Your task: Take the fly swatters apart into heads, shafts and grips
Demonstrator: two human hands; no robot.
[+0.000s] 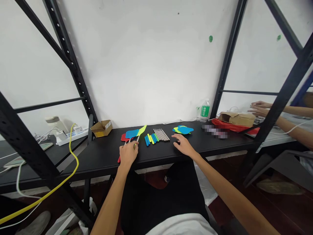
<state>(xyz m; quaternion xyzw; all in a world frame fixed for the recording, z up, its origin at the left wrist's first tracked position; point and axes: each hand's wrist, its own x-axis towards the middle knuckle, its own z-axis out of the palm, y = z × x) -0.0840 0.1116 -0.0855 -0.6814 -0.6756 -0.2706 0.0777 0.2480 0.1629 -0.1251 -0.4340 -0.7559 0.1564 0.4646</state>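
Note:
My left hand [128, 154] is closed around the thin shaft of a swatter-like paddle with a lime-green flat head [141, 130], which tilts up to the right. Beside it are a similar paddle with a blue head [132, 133] and one with a red head [124, 137]; their shafts run under my fingers, and I cannot tell whether they are gripped too. My right hand [184, 145] is open, fingers apart, just in front of a pile of flat blue and lime heads [185, 130]. Between my hands lie several short coloured handle tubes [151, 139] and a row of thin metal rods [161, 134].
A small open cardboard box [101, 129] stands at the table's back left. A water bottle [204, 111] is at the back right. Black metal uprights flank the black table [97, 160]. A yellow cable [75, 163] hangs left. Another person's hands [261, 107] are at far right.

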